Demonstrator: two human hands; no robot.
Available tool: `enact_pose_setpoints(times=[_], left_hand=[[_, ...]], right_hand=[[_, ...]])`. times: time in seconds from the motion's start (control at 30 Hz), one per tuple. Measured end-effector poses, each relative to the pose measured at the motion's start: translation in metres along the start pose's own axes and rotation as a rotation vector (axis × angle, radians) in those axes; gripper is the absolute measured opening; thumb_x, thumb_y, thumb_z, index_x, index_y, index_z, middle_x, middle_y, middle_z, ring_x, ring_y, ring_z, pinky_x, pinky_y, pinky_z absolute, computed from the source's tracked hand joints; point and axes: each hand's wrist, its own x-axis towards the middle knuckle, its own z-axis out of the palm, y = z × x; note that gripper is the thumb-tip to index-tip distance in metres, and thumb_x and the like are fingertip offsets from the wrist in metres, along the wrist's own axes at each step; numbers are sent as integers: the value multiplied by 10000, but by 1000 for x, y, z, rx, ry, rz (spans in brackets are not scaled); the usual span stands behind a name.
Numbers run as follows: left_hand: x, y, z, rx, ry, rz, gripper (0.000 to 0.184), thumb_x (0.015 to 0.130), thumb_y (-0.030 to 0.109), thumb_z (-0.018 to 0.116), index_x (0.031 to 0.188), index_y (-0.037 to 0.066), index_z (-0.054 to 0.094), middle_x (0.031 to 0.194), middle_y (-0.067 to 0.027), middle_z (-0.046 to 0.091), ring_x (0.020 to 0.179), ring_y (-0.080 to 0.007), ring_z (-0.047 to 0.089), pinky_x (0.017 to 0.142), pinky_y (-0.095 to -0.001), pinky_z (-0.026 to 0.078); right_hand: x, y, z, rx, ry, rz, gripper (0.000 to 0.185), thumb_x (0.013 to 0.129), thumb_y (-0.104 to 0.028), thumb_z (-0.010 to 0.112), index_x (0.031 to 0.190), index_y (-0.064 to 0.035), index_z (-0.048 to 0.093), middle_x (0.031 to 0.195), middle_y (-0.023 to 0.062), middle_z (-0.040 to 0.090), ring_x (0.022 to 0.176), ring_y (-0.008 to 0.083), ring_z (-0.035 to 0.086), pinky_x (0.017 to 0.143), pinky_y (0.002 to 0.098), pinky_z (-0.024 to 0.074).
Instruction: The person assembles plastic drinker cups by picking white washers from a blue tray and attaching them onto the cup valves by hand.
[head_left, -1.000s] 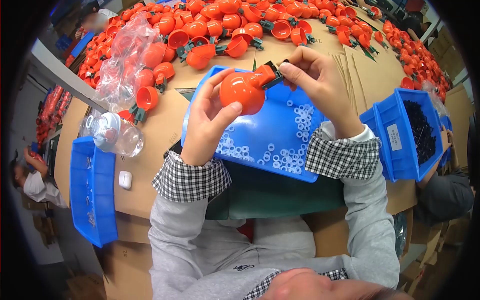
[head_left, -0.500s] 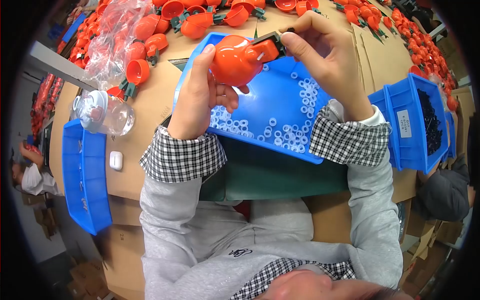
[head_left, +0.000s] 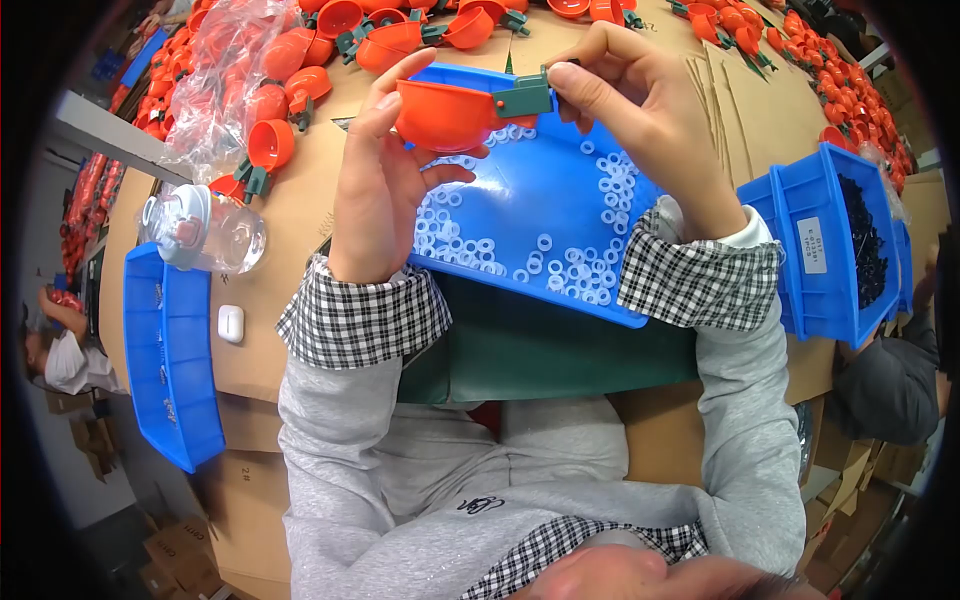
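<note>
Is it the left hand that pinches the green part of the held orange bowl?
No, the left hand supports the orange bowl, while the right hand pinches the green part.

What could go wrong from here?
The orange cup might slip from the left hand and scatter the loose white rings in the blue tray below. The right hand, at the green fitting's end, could perhaps twist the cup out of that grasp.

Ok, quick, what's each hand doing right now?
Left hand: holding the glossy orange bowl-shaped cup.
Right hand: closed on the outer end of the cup's dark green, blocky fitting; exact grip hidden.
</note>
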Motion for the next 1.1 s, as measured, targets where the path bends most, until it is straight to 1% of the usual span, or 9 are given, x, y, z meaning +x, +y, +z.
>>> enact_pose_setpoints(times=[0.17,0.27,0.43,0.7,0.8,0.9,0.93,1.0,1.1], left_hand=[[0,-2,-1,67,5,-14,462,902,371,385,1255,73,385,1104,-135,549,851,-229,619,695,-304,505],[1,-3,0,73,33,-12,427,909,363,386,1216,68,416,1096,-134,554,853,-230,621,695,-298,509],[1,-5,-2,57,35,4,431,924,402,369,1170,58,456,1058,-129,573,846,-232,627,697,-297,508],[2,-9,-6,52,132,29,324,936,338,410,1042,54,526,1007,-105,574,891,-218,618,718,-330,511],[1,-9,-9,154,104,3,401,941,353,384,1132,15,488,1127,-151,563,983,-255,602,777,-316,504],[0,-7,-4,127,111,15,471,947,370,356,1193,-18,463,1136,-155,561,970,-257,605,778,-314,507],[1,-8,-5,128,111,16,471,947,370,356,1193,-18,463,1136,-155,561,970,-257,605,778,-314,507],[4,-10,-7,-135,130,-29,446,958,366,319,1131,9,522,1088,-133,588,929,-228,617,728,-323,516],[3,-7,-10,-137,97,-120,511,965,397,270,1132,-13,525,1063,-156,608,931,-232,623,752,-320,515]], right_hand=[[1,-1,-2,-15,-22,59,184,884,-193,578,873,-10,561,720,31,580,626,61,526,571,185,422],[1,-8,2,221,26,225,93,881,-104,575,884,-13,554,708,-3,570,610,39,525,544,167,409],[1,-2,3,144,76,181,90,877,-102,580,874,-14,558,704,-13,565,608,35,523,546,164,407],[0,-2,6,130,68,173,99,879,-110,578,865,-14,556,707,-8,571,606,35,525,547,165,411],[1,-2,7,68,84,199,99,879,-107,577,866,-12,554,701,-8,568,606,37,528,548,166,412],[0,-4,7,57,75,189,97,880,-107,573,868,-12,554,697,-8,566,611,38,532,550,165,414],[0,-5,7,61,70,179,87,879,-94,570,870,-9,552,702,-5,567,614,40,533,552,167,415],[-1,-8,8,62,66,163,77,877,-81,568,873,-6,551,708,-2,567,618,41,535,555,168,416],[-2,-11,11,119,73,36,60,870,-54,571,876,1,547,723,6,570,623,45,536,560,170,418]])
